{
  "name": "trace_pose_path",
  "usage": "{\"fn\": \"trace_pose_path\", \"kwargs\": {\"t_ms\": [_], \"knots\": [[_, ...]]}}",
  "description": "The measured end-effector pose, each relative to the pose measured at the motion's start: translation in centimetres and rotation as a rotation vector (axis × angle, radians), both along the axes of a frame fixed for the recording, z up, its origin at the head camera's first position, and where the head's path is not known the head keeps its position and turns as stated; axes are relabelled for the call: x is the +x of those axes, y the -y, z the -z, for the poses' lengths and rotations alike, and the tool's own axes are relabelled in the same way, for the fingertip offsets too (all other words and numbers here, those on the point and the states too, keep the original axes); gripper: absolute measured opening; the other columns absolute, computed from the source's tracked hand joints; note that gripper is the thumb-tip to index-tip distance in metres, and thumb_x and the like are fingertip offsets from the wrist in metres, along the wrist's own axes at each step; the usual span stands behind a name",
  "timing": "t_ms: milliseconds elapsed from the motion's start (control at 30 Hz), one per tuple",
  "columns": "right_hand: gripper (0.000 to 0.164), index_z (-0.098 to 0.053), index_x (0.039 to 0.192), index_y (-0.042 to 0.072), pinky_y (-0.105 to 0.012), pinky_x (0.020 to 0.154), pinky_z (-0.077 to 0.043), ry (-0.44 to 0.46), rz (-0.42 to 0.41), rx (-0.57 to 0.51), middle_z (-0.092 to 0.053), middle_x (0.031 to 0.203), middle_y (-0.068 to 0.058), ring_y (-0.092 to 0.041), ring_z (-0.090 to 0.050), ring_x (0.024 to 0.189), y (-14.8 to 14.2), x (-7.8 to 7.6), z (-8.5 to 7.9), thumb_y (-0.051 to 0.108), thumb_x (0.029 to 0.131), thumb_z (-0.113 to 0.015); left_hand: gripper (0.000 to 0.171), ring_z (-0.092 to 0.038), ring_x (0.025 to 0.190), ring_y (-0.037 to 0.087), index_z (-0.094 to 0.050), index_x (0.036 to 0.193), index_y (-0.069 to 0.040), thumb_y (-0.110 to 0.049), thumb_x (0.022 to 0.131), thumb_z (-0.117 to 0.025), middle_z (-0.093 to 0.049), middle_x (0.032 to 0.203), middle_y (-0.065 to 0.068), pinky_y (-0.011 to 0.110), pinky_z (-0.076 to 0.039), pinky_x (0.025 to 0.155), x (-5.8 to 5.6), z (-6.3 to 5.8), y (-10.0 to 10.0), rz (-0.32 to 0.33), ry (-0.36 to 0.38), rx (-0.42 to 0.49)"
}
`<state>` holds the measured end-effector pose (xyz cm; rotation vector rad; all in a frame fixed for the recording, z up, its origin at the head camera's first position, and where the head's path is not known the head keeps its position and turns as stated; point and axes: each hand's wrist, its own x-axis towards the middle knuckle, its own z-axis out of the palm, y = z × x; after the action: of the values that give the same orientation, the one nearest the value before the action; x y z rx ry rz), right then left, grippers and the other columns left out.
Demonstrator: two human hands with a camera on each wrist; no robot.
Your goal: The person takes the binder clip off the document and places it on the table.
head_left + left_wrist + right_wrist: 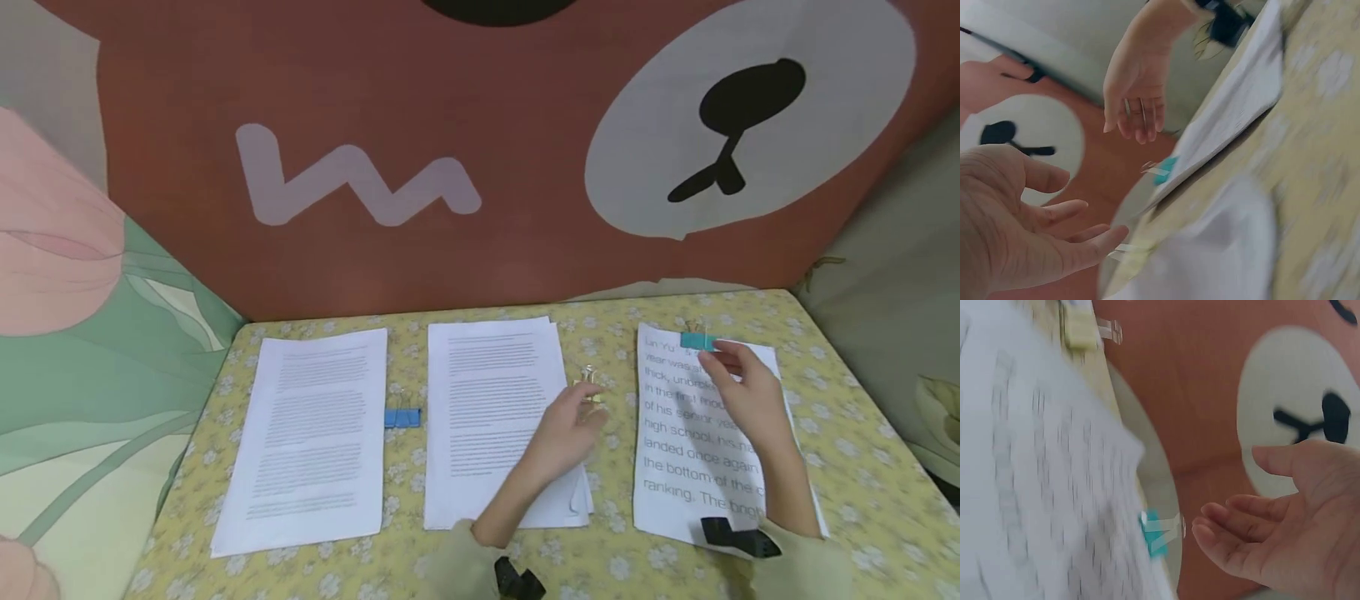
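My left hand (566,429) hovers over the right edge of the middle paper stack (495,400), fingers loosely bent and nothing in them. Just past its fingertips is a yellow binder clip (590,392), partly hidden by the hand in the head view. Over the large-print papers (675,458) on the right is my right hand (750,400). Its fingertips overlap the end of a teal binder clip (696,341) at the papers' top edge. In the right wrist view, a gap shows between the relaxed right fingers (1241,515) and the teal clip (1155,534).
A third printed stack (307,442) lies on the left, with a blue binder clip (402,417) between it and the middle stack. The table wears a yellow floral cloth (405,550). Behind it rises a reddish-brown backdrop (360,267) with cartoon shapes.
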<state>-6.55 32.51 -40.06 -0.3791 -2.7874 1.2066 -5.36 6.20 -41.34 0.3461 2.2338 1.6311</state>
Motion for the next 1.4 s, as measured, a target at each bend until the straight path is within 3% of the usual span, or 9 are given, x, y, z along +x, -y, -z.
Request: {"fn": "trace_pose_path", "kwargs": {"t_ms": [200, 433, 533, 800, 1000, 1233, 1400], "knots": [[0.073, -0.031, 0.155, -0.011, -0.069, 0.103, -0.037, 0.104, 0.122, -0.008, -0.04, 0.147, -0.041, -0.058, -0.041, 0.133, -3.3, 0.4, 0.7, 0.045, 0.11, -0.04, 0.042, -0.061, 0.126, 0.024, -0.058, 0.144, -0.01, -0.025, 0.104, -0.058, -0.059, 0.141, 0.008, 0.041, -0.052, 0.102, 0.9, 1.5, -2.6, -0.005, 0.097, 0.05], [0.07, -0.03, 0.152, -0.016, -0.067, 0.104, -0.04, 0.164, 0.208, 0.007, -0.039, 0.146, -0.045, -0.059, -0.041, 0.132, -5.4, 0.5, 1.7, 0.039, 0.11, -0.039, 0.045, -0.061, 0.126, 0.021, -0.053, 0.146, -0.008, -0.02, 0.103, -0.059, -0.061, 0.137, 0.007, 0.037, -0.05, 0.105, 1.7, 2.4, -4.5, -0.013, 0.202, 0.132], [0.069, -0.029, 0.152, -0.016, -0.066, 0.106, -0.04, 0.193, 0.25, 0.007, -0.039, 0.146, -0.044, -0.059, -0.041, 0.133, -6.1, 0.7, 2.2, 0.038, 0.11, -0.038, 0.045, -0.062, 0.123, 0.02, -0.053, 0.146, -0.008, -0.017, 0.102, -0.059, -0.061, 0.135, 0.005, 0.035, -0.05, 0.104, 2.0, 2.7, -5.1, -0.045, 0.231, 0.159], [0.066, -0.035, 0.151, -0.014, -0.059, 0.105, -0.042, 0.206, 0.408, -0.025, -0.043, 0.146, -0.04, -0.053, -0.045, 0.133, -7.2, 0.8, 2.8, 0.037, 0.109, -0.039, 0.045, -0.064, 0.117, 0.018, -0.054, 0.144, -0.007, -0.015, 0.101, -0.061, -0.063, 0.13, 0.003, 0.034, -0.052, 0.1, 2.2, 3.3, -6.0, -0.077, 0.219, 0.17], [0.065, -0.04, 0.147, -0.015, -0.039, 0.08, -0.046, 0.218, 0.484, -0.046, -0.047, 0.142, -0.038, -0.049, -0.051, 0.124, -7.8, 0.9, 3.5, 0.036, 0.107, -0.042, 0.042, -0.068, 0.106, 0.016, -0.06, 0.138, -0.004, -0.013, 0.098, -0.065, -0.07, 0.117, 0.003, 0.032, -0.054, 0.094, 2.3, 3.8, -6.4, -0.068, 0.213, 0.109], [0.068, -0.038, 0.149, -0.015, -0.036, 0.071, -0.045, 0.267, 0.444, -0.068, -0.05, 0.135, -0.037, -0.043, -0.056, 0.108, -7.9, 0.8, 4.0, 0.039, 0.107, -0.04, 0.044, -0.065, 0.11, 0.015, -0.058, 0.14, -0.005, -0.006, 0.096, -0.06, -0.071, 0.12, 0.006, 0.033, -0.049, 0.1, 2.2, 4.1, -6.7, 0.0, 0.18, 0.066], [0.052, -0.047, 0.139, -0.018, -0.035, 0.07, -0.044, 0.203, 0.419, -0.03, -0.054, 0.125, -0.037, -0.043, -0.056, 0.102, -7.9, 1.0, 4.0, 0.021, 0.104, -0.042, 0.045, -0.062, 0.119, 0.018, -0.058, 0.141, -0.008, -0.002, 0.096, -0.058, -0.069, 0.127, 0.005, 0.038, -0.048, 0.105, 2.2, 3.8, -6.9, -0.012, 0.203, 0.088]]}}
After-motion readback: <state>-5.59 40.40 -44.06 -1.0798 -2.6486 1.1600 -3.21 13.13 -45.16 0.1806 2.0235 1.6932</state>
